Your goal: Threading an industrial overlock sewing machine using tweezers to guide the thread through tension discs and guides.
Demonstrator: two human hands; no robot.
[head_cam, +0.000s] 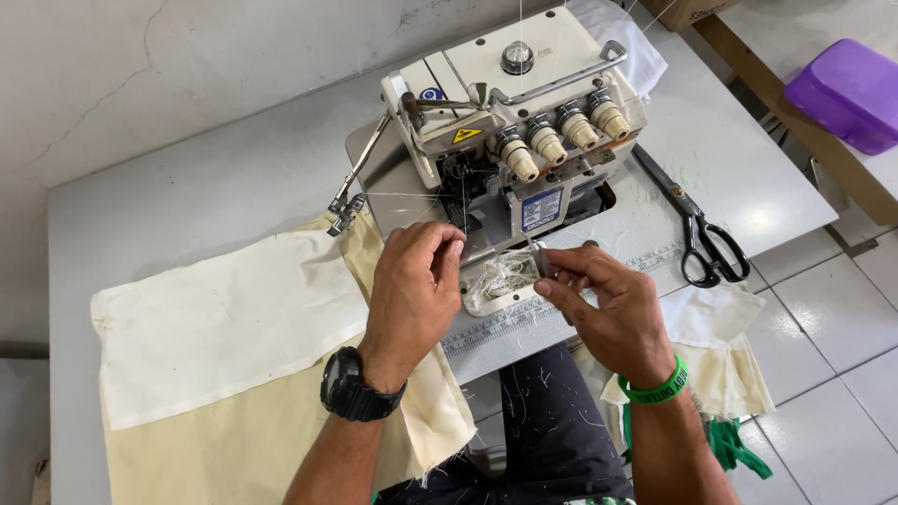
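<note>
A person is sitting at a pale grey tabletop (187,178), seen from above, with both bare hands raised in front of a cream-coloured overlock sewing machine (514,103) with four ribbed thread-tension knobs along its front. The left hand (412,290), wearing a black wristwatch (354,388), is hovering just in front of the machine's needle area, its fingers curled and its grip pinched together, seemingly on a fine white thread (402,194) that is running sideways towards the needle; the thread is too thin to be sure of the hold. The right hand (608,309), wearing a green rubber wristband (658,388), is closing its grip on a small slim metal tool (539,260), pinched between thumb and forefinger and pointing up towards the machine. Between the two hands, a tangle of loose white thread scraps (500,273) is lying on the machine's front plate. A large rectangular piece of cream cotton fabric (224,323) is lying flat on the tabletop left of the hands, over a yellower cream cloth (234,449) that is hanging off the near edge. Black-handled steel scissors (697,229) are resting on the tabletop right of the machine, well apart from the hands. A purple plastic box (847,93) is sitting on another surface at the far right
</note>
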